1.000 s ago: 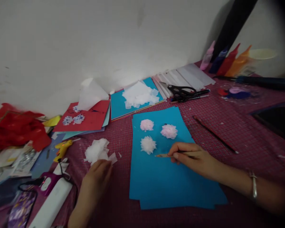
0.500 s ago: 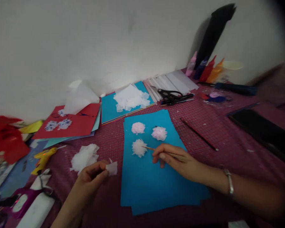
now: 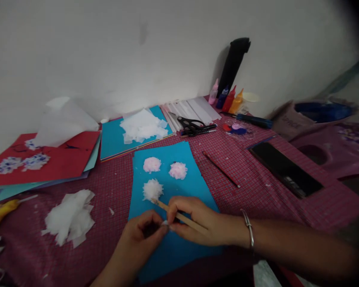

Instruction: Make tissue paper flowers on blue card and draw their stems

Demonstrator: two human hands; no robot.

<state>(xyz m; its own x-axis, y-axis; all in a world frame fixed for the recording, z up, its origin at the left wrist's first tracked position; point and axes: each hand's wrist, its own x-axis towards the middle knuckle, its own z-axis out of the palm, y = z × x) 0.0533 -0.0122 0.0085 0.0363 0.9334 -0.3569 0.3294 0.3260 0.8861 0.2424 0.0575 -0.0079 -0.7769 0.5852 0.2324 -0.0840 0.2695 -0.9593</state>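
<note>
My left hand is closed in a pinch on a small piece of white tissue paper, mostly hidden by the fingers. Against it, my right hand grips a slim wooden stick, its thumb and fingertip meeting the tissue too. The stick's far end lies over the lower edge of a fluffy white tissue pompom; whether they touch I cannot tell. Two pinkish pompoms, one at the left and one at the right, sit above it on the blue paper.
Left of the blue paper lies a pile of white tissue pieces. Beyond are more tissue squares, black scissors and paint bottles. A red pencil and a black phone lie rightward; a yellow glue gun is far left.
My left hand has brought the tissue piece rightward to my right hand, where it is now crumpled small. The right hand has drawn closer, still with the stick. The view has turned right.
</note>
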